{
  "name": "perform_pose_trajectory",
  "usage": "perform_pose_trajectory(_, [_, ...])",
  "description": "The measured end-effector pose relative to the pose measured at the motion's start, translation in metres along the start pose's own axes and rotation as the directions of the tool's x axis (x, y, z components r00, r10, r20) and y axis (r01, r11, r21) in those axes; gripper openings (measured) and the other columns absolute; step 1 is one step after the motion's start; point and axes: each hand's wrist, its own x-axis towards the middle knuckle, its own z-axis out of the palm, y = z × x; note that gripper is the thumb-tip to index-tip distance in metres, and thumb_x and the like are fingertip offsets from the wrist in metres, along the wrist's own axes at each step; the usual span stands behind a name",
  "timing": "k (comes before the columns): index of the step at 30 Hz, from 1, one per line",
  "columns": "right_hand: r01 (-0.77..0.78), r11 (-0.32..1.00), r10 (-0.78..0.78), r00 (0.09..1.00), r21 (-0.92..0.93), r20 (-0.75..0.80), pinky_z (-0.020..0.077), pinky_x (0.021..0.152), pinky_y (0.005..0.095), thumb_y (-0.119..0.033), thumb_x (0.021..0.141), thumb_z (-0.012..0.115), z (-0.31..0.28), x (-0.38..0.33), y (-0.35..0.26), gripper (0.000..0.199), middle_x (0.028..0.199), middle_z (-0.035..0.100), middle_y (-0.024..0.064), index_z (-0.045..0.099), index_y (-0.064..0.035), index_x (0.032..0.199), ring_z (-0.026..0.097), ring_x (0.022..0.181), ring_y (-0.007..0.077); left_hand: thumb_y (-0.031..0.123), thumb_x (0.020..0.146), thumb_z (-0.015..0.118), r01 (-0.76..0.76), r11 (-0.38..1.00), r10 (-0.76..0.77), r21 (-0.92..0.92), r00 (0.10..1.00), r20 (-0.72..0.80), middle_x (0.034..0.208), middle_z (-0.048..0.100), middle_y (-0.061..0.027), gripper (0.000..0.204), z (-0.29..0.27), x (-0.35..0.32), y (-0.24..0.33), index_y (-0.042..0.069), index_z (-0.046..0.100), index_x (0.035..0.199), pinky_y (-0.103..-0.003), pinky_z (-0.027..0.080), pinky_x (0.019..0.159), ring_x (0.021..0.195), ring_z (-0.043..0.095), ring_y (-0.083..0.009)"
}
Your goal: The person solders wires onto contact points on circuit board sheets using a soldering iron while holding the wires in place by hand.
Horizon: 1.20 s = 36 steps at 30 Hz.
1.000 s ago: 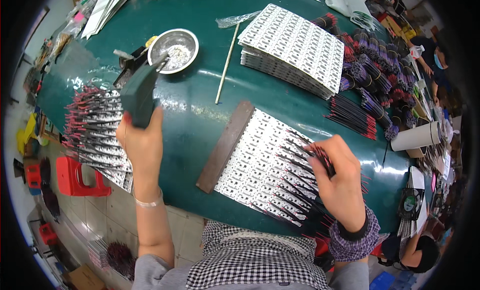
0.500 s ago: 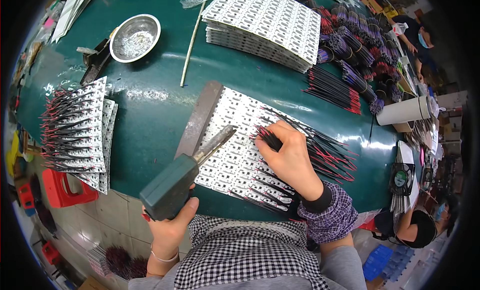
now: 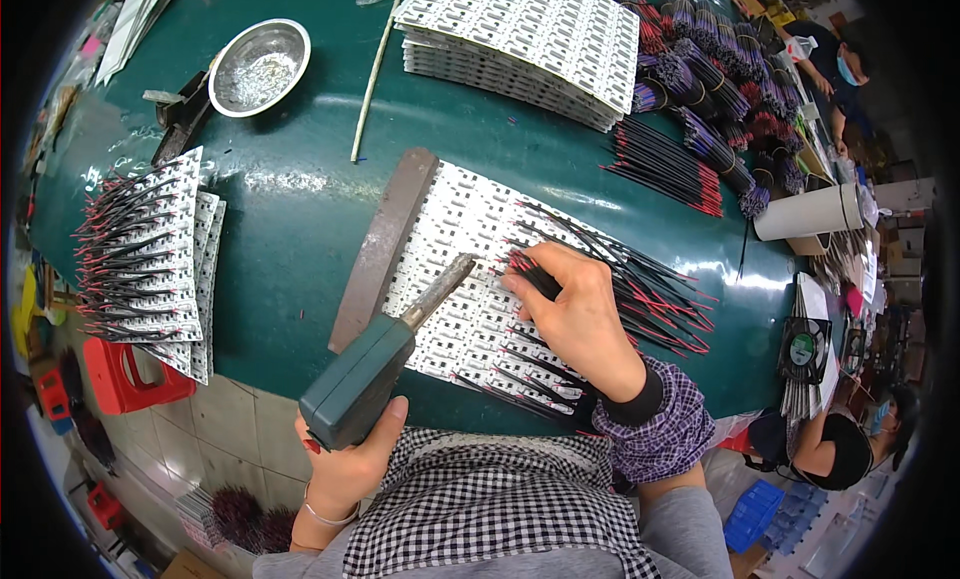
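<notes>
My left hand is closed around the handle of a dark green soldering gun. Its metal tip points up and right, over a white circuit board panel on the green table. My right hand pinches a bunch of black wires with red ends, holding those ends close to the panel's surface, just right of the tip. Further black wires lie along the panel's right side, above and below this hand. A flat brown metal bar rests along the panel's left edge.
A stack of white panels stands at the back, beside bundled wires and a loose row of wires. Wired panels lie at left, below a metal bowl. Two other people sit at right.
The soldering gun in my left hand has shifted slightly right, its tip nearer the wire ends. My right hand keeps its pinch on the wires, almost in place.
</notes>
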Motion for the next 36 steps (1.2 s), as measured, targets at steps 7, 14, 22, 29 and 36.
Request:
perform_pose_trajectory(7, [0.044,0.998,-0.045,0.999,-0.045,-0.025,0.0472,0.063,0.0446,-0.005,0.080,0.069,0.005,0.002,0.000,0.013,0.079,0.061,0.0198,0.062,0.0062,0.084,0.062,0.070,0.0396,-0.004,0.081,0.077,0.079,0.997,-0.080,0.012,0.994,0.077,0.106,0.071,-0.0091,0.042,-0.003,-0.005,0.003,-0.001,0.065,0.121,-0.024,0.053,0.070,0.084,0.065,-0.0117])
perform_pose_trajectory(14, [0.056,0.996,-0.058,0.998,-0.064,-0.024,0.0458,0.061,0.0453,-0.005,0.080,0.068,0.006,0.003,0.002,0.013,0.076,0.059,0.0191,0.060,0.0063,0.081,0.061,0.068,0.0392,0.001,0.077,0.078,0.076,0.997,-0.077,-0.012,0.996,-0.037,0.079,0.071,-0.0053,0.015,0.009,0.003,0.012,-0.003,0.071,0.090,-0.025,0.049,0.058,0.064,0.062,-0.0092])
perform_pose_trajectory(22, [0.072,0.994,-0.074,0.997,-0.085,-0.022,0.0465,0.062,0.0447,-0.004,0.081,0.067,0.007,0.002,0.003,0.012,0.077,0.060,0.0184,0.062,0.0061,0.083,0.061,0.068,0.0385,0.001,0.077,0.078,0.070,0.997,-0.071,-0.029,0.997,-0.016,0.083,0.070,-0.0049,0.019,0.010,0.005,0.015,-0.003,0.070,0.094,-0.024,0.048,0.060,0.067,0.062,-0.0095])
perform_pose_trajectory(29, [0.061,0.993,-0.064,0.998,-0.097,-0.020,0.0469,0.062,0.0448,-0.004,0.081,0.068,0.008,0.002,0.003,0.012,0.077,0.060,0.0185,0.062,0.0060,0.084,0.061,0.068,0.0387,0.005,0.077,0.079,-0.124,0.967,0.132,0.221,0.991,-0.026,0.082,0.071,-0.0079,0.019,0.005,-0.002,0.002,-0.002,0.072,0.093,-0.029,0.050,0.056,0.061,0.066,-0.0177])
perform_pose_trajectory(36, [0.074,0.993,-0.075,0.997,-0.089,-0.003,0.0469,0.062,0.0451,-0.004,0.080,0.068,0.005,0.004,0.007,0.012,0.077,0.060,0.0191,0.062,0.0059,0.084,0.061,0.069,0.0393,0.002,0.076,0.078,-0.113,0.982,0.120,0.149,0.992,-0.041,0.075,0.070,-0.0082,0.015,0.007,0.001,0.008,-0.003,0.071,0.089,-0.028,0.049,0.054,0.056,0.064,-0.0159])
